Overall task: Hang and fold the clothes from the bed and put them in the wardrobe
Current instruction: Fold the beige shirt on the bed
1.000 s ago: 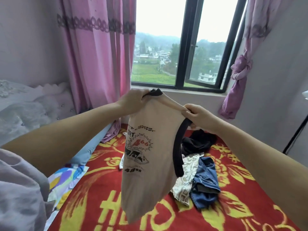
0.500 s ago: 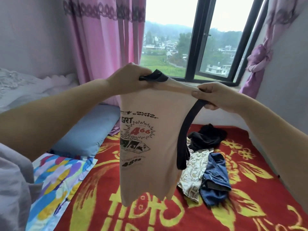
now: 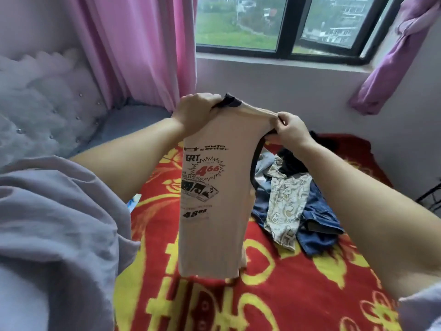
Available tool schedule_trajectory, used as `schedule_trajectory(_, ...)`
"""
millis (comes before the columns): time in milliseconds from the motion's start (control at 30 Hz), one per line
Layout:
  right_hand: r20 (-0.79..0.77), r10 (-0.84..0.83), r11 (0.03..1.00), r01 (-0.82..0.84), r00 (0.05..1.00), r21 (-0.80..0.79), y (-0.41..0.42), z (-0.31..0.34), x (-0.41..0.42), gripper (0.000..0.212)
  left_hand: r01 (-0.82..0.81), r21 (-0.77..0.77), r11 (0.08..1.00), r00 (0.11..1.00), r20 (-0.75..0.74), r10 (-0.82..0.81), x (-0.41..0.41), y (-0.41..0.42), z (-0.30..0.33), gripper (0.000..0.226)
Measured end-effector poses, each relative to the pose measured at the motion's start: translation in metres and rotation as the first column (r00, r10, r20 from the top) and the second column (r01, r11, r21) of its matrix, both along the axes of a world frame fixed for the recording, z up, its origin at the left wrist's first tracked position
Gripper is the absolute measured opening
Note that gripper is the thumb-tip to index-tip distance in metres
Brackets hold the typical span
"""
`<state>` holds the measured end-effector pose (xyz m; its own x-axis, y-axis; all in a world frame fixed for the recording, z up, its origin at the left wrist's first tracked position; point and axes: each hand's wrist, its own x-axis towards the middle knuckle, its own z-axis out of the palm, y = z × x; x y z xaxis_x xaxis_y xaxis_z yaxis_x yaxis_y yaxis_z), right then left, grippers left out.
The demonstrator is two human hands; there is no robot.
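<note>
Folding step, by the look of it: beige printed top (image 3: 210, 194) held up lengthwise-folded over the bed (image 3: 274, 295), hem hanging just above the red blanket, not clearly touching.

L hand (image 3: 194, 113) curled tight on the dark collar end; R hand (image 3: 290, 130) pinching the shoulder/armhole edge w/ fingers and thumb. Both closed on the fabric, nothing else held.

To do it well, prob: keep top edge taut between the grips, line up the dark trim, lower hem onto a bare patch of blanket left of the pile, then fold bottom up. Avoid dropping it on the pile. Thin fabric, likely to slip out of line if one grip slackens.

Counts:
- tops in hand: 1
- pile (image 3: 293, 199) just right of the top: approx 3–4 pcs visible: 1 black, 1 cream patterned, 1 blue denim-like, maybe 1 pale blue under; exact no. can't tell
- hands: 2
- curtains: 2, pink one (image 3: 133, 48) hanging, purple one (image 3: 396, 60) tied back
- windows (image 3: 288, 25): 1, two panes showing
- wardrobe, hangers: 0 in view
</note>
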<state>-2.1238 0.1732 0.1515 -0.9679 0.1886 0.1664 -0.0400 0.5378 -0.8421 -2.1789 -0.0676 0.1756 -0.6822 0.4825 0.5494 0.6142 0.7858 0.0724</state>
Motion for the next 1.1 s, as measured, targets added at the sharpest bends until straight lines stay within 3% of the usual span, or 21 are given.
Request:
schedule_trajectory(167,-0.166,0.003,0.999,0.003,0.986,0.033,0.007,0.049,0.002,0.02,0.128,0.075,0.989,0.969,-0.22,-0.109,0.0,-0.001,0.041,0.038)
schedule_trajectory(300,-0.161,0.069,0.982,-0.038,0.985,0.187,0.013,0.081,0.014,0.021,0.254,0.127,0.959,0.935,-0.284,-0.21,0.017,-0.005,0.054,0.034)
schedule_trajectory(400,-0.064,0.109,0.911,-0.074,0.992,0.405,0.013,0.067,0.034,0.021,0.337,0.118,0.934,0.926,-0.224,-0.305,0.039,-0.017,0.021,0.031)
schedule_trajectory(533,0.268,0.22,0.844,-0.321,0.938,0.43,0.012,-0.022,0.07,0.015,0.389,-0.025,0.921,0.912,-0.128,-0.389,0.087,-0.028,-0.084,0.032)
schedule_trajectory(633,0.514,0.262,0.714,-0.523,0.817,0.466,0.005,-0.121,0.104,0.02,0.449,-0.088,0.889,0.893,0.028,-0.449,0.135,-0.028,-0.186,0.028)
schedule_trajectory(767,0.709,0.317,0.705,-0.657,0.63,0.268,-0.013,-0.265,0.187,0.022,0.553,-0.108,0.826,0.798,0.354,-0.488,0.218,-0.036,-0.327,0.023)
schedule_trajectory(967,0.822,0.447,0.42,-0.894,0.353,0.156,-0.026,-0.423,0.304,0.013,0.7,-0.214,0.682,0.55,0.77,-0.323,0.323,-0.061,-0.47,0.034)
schedule_trajectory(1067,0.834,0.486,0.374,-0.925,0.262,0.072,-0.031,-0.465,0.334,0.014,0.754,-0.229,0.616,0.438,0.874,-0.21,0.354,-0.063,-0.511,0.041)
schedule_trajectory(1100,0.845,0.49,0.357,-0.934,0.215,0.031,-0.031,-0.476,0.339,0.024,0.78,-0.229,0.583,0.374,0.917,-0.139,0.36,-0.061,-0.52,0.041)
